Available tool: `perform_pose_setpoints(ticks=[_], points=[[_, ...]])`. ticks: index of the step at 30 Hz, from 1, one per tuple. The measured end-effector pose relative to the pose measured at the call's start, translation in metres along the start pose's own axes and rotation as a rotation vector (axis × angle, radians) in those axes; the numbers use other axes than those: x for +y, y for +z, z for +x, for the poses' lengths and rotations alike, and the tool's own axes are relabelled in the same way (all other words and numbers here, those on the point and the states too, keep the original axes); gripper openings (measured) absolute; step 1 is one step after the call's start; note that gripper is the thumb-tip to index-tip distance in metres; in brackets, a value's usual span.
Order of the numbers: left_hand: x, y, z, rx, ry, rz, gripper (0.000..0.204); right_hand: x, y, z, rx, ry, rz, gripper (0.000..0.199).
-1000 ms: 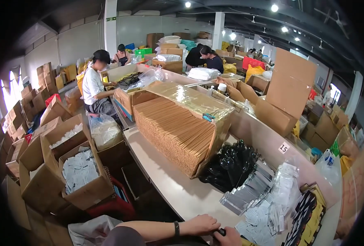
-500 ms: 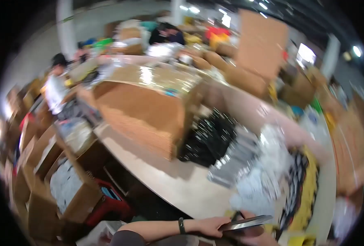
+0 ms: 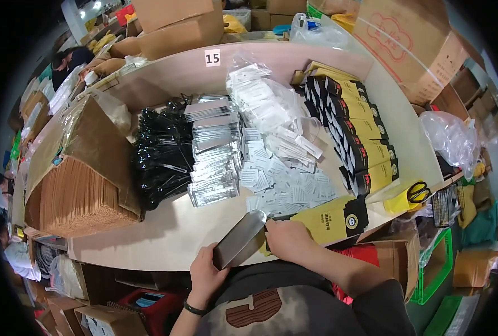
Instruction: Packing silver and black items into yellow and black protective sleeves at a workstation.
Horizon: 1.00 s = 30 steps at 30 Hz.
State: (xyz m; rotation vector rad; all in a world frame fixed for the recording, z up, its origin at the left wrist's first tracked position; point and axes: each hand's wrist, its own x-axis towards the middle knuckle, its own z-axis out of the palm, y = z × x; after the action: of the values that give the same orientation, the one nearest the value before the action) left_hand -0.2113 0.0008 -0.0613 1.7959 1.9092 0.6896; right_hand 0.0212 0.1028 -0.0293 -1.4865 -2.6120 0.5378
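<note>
My left hand (image 3: pixel 207 273) grips the lower end of a flat silver foil pouch (image 3: pixel 241 238) at the near table edge. My right hand (image 3: pixel 287 239) rests on a yellow and black box (image 3: pixel 334 219) lying flat beside it, its fingers touching the pouch's upper end. Just beyond lie loose small white paper packets (image 3: pixel 285 182), a stack of silver pouches (image 3: pixel 212 151) and a heap of black plastic spoons (image 3: pixel 162 154). A row of upright yellow and black boxes (image 3: pixel 361 131) stands to the right.
A big open carton of brown paper sleeves (image 3: pixel 80 185) fills the table's left end. Yellow-handled scissors (image 3: pixel 418 192) lie at the right edge. A clear bag of white packets (image 3: pixel 260 95) sits behind. Cardboard boxes (image 3: pixel 414 42) ring the table; a person (image 3: pixel 72 56) works far left.
The view has swung down from the warehouse hall to the table. My hands, low at the edge before, now hold the silver pouch up by the yellow box.
</note>
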Motion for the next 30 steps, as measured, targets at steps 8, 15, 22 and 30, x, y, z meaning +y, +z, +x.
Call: perform_pose_setpoints(ticks=[8, 15, 22, 30], points=[[-0.003, -0.014, -0.003, -0.041, 0.005, -0.029, 0.064, -0.006, 0.008, 0.003, -0.032, 0.038, 0.039, 0.024], [-0.010, -0.037, 0.013, -0.334, 0.171, 0.136, 0.073, -0.024, 0.011, 0.018, -0.122, 0.091, 0.273, 0.022], [0.005, -0.028, 0.022, -0.031, 0.347, 0.089, 0.081, 0.065, -0.021, 0.111, 0.348, -0.036, -0.132, 0.015], [-0.033, 0.004, 0.013, 0.178, 0.189, 0.040, 0.060, 0.176, -0.032, 0.109, 0.456, 0.388, -0.150, 0.023]])
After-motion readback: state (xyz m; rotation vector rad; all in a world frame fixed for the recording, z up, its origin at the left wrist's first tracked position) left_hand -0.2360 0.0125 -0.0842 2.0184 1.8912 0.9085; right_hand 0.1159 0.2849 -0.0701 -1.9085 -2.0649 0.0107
